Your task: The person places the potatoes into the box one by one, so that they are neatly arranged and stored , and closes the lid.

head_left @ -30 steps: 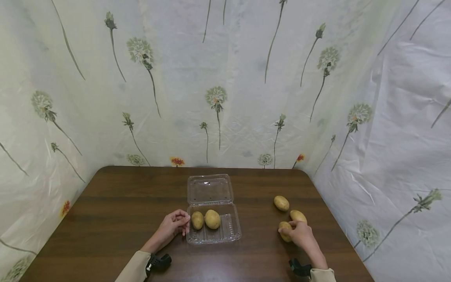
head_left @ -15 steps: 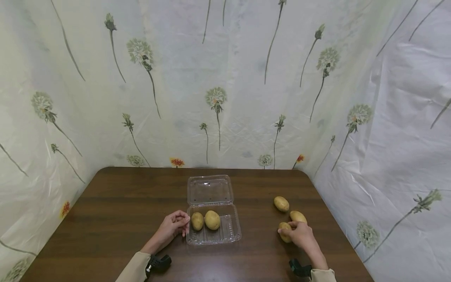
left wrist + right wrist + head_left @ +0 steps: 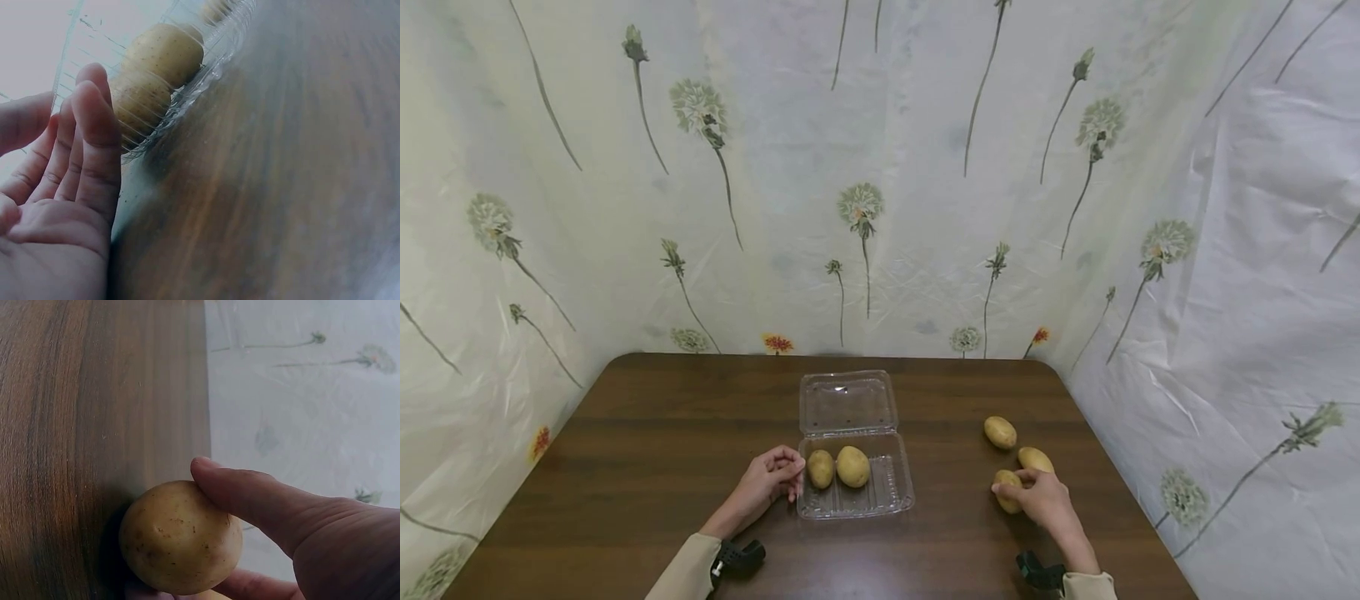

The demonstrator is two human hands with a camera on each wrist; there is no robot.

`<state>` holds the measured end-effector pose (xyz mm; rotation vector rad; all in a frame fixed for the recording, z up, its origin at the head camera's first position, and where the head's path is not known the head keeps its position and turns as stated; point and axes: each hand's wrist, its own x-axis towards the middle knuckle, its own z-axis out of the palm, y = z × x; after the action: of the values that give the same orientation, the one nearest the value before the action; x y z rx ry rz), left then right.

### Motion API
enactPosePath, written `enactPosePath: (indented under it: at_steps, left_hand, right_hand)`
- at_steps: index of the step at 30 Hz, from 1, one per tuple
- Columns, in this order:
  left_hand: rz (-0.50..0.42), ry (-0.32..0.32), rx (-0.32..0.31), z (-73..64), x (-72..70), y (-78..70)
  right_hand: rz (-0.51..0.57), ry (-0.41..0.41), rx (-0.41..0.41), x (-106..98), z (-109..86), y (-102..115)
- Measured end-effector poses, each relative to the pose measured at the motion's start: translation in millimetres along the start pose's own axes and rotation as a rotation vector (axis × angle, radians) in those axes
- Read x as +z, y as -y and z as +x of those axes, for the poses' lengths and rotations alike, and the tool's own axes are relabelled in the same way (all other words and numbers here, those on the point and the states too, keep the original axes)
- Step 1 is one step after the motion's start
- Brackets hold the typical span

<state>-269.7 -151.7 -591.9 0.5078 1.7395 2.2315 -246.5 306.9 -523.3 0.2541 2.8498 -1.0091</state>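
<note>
A clear plastic clamshell container (image 3: 891, 475) lies with its lid folded back on the brown table. Two potatoes, a smaller one (image 3: 821, 469) and a rounder one (image 3: 853, 467), sit side by side in the left part of its base. My left hand (image 3: 771, 477) pinches the container's left rim between thumb and fingers; through the ribbed wall the potatoes (image 3: 140, 106) show in the left wrist view. At the right, my right hand (image 3: 1047, 500) grips another potato (image 3: 178, 540), thumb on one side and fingers on the other, close to the tabletop.
Two more loose potatoes lie near the right hand: one (image 3: 1000, 432) farther back, the other (image 3: 1035, 460) just behind the gripped one. The wooden table (image 3: 700, 408) ends at a flower-printed curtain (image 3: 925, 208) behind and at the sides.
</note>
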Motion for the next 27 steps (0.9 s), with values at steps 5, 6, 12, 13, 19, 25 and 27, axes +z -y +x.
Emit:
enactPosePath:
  at_steps: [5, 6, 12, 13, 19, 25, 27]
  left_hand:
    - [0.000, 0.002, 0.012, 0.2, -0.2, -0.3]
    - [-0.001, 0.002, 0.012, 0.1, -0.2, -0.3]
    - [-0.009, 0.004, -0.003, -0.5, 0.8, -1.3]
    - [-0.011, 0.003, -0.007, -0.7, 0.9, -1.6]
    - [-0.016, -0.001, -0.016, -0.8, 1.2, -2.4]
    - [-0.010, -0.002, -0.005, -0.6, 1.1, -2.1]
    - [-0.005, -0.002, -0.001, -0.6, 1.3, -1.9]
  right_hand:
    - [-0.005, -0.007, -0.010, 0.3, 0.8, -0.6]
    - [-0.004, -0.007, -0.007, 0.4, 0.9, -0.7]
    - [-0.006, -0.007, 0.003, 0.7, 0.9, -0.8]
    - [-0.009, -0.008, 0.002, 0.9, 1.0, -0.5]
    - [-0.023, -0.009, -0.001, 2.4, 2.0, 0.5]
    - [-0.037, -0.018, -0.009, 2.4, 2.9, 2.7]
    - [-0.040, -0.017, -0.009, 2.0, 2.8, 3.5]
